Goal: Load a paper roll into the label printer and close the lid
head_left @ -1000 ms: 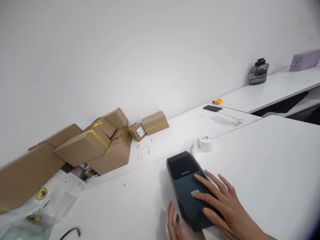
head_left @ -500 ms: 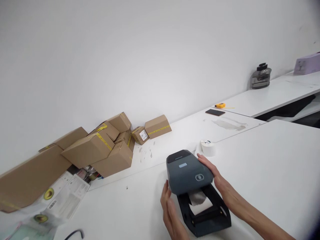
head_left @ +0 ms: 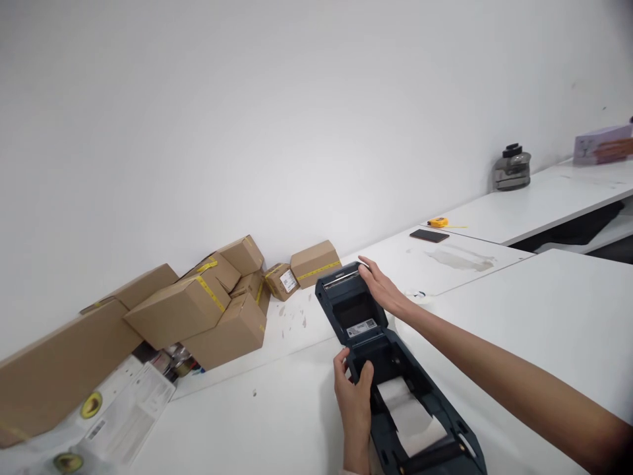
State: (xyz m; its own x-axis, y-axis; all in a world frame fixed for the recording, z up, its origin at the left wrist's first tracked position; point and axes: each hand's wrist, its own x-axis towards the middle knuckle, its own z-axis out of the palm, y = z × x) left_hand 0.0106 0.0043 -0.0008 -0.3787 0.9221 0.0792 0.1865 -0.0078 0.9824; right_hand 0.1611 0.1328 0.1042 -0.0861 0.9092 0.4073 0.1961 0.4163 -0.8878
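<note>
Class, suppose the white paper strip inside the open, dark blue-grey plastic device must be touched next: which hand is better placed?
Probably the left hand: its thumb is over the device, near the strip. The right hand is farther, on the dark raised lid.

The worktop [head_left: 277,425] is white, made of joined panels and smudged grey in patches. On it sits an open dark blue-grey plastic label printer [head_left: 390,356]. Left of the printer I can see a heap of brown cardboard boxes [head_left: 171,310] with yellow tape; beyond it, slightly left, two smaller brown cartons [head_left: 316,267]. Right of it are a mostly hidden white paper roll [head_left: 420,297] and, farther off, a flat black phone [head_left: 429,235] and a yellow tape measure [head_left: 437,223].
</note>
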